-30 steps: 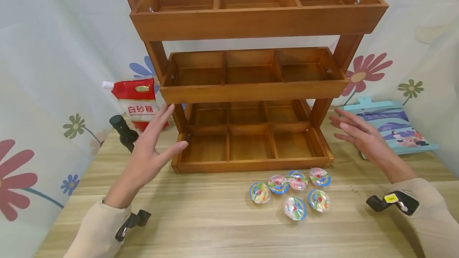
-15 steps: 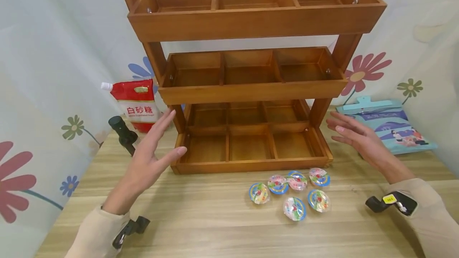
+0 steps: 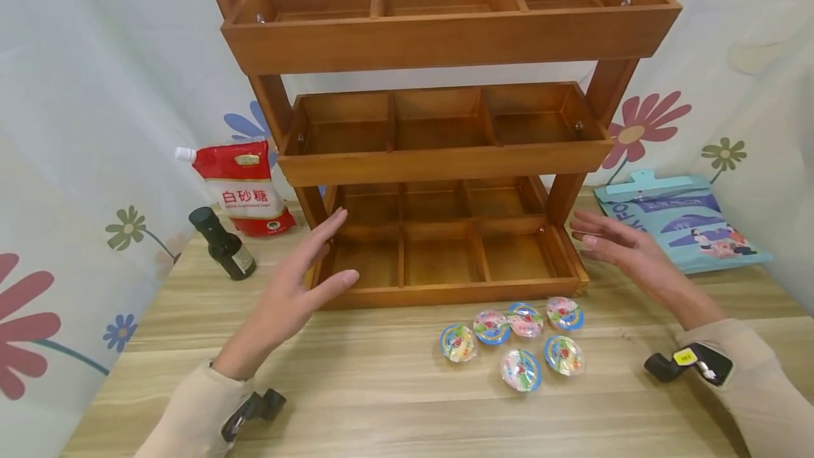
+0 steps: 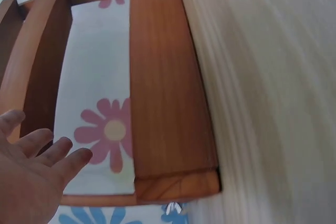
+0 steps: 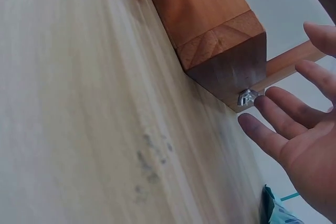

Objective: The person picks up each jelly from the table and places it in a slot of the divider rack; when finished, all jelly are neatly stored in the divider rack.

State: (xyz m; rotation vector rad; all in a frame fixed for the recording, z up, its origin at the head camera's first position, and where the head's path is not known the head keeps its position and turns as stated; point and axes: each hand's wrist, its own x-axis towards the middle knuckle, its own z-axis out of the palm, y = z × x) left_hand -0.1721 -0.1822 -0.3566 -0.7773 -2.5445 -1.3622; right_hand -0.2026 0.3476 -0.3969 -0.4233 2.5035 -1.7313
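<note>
My left hand (image 3: 286,295) hovers over the table in front of the lower left corner of a brown wooden three-tier rack (image 3: 445,295), fingers spread, holding nothing. On the other side, my right hand (image 3: 629,253) is held by the rack's lower right corner, its fingers relaxed and apart, also with nothing in it. Both wrist views show the hands with bare palms beside the rack's base. Several small jelly cups (image 3: 521,370) with printed lids lie on the table before the rack, nearer to the right hand. The rack's visible compartments have nothing in them.
A red and white sugar bag (image 3: 244,189) with a white cap stands left of the rack. Before it stands a small dark bottle (image 3: 225,246). A light blue clipped pouch (image 3: 687,225) lies on the right. A flowered curtain (image 3: 83,126) hangs behind.
My left hand has moved to the right and slightly down, uncovering the dark bottle and the sugar bag's lower part. My right hand has shifted slightly left. The view has shifted slightly.
</note>
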